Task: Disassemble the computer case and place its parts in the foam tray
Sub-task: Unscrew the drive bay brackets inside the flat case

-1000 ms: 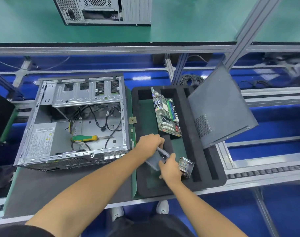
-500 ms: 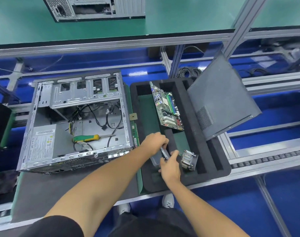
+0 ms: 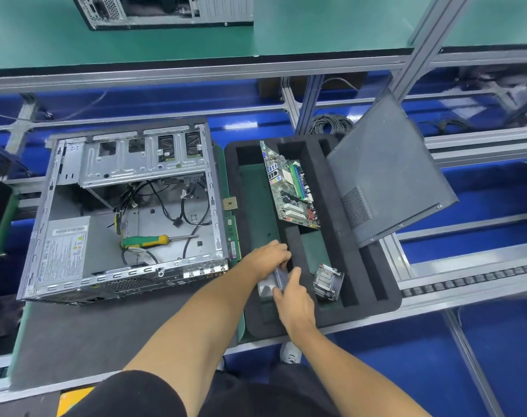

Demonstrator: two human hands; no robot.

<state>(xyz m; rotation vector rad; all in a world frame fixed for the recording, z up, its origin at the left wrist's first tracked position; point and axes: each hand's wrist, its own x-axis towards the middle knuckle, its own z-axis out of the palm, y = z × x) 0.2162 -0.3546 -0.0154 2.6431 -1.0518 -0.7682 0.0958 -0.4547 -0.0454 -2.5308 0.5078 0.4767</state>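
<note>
The open computer case (image 3: 75, 212) lies on its side at the left, with a green and yellow screwdriver (image 3: 145, 241) inside. To its right is the black foam tray (image 3: 337, 206). A motherboard (image 3: 289, 188) stands on edge in a tray slot, and a finned heatsink (image 3: 328, 281) sits in the near right slot. My left hand (image 3: 268, 257) and my right hand (image 3: 292, 299) both grip a flat grey metal drive (image 3: 269, 285) over the tray's near left compartment.
The dark side panel (image 3: 385, 173) leans on the tray's right side. A memory stick (image 3: 232, 236) and a small CPU chip (image 3: 229, 203) lie between case and tray. Another case (image 3: 166, 10) stands on the far green bench. Conveyor rails run at the right.
Both hands have stayed on the grey drive and lowered it slightly into the tray's near left compartment. The view has shifted a little.
</note>
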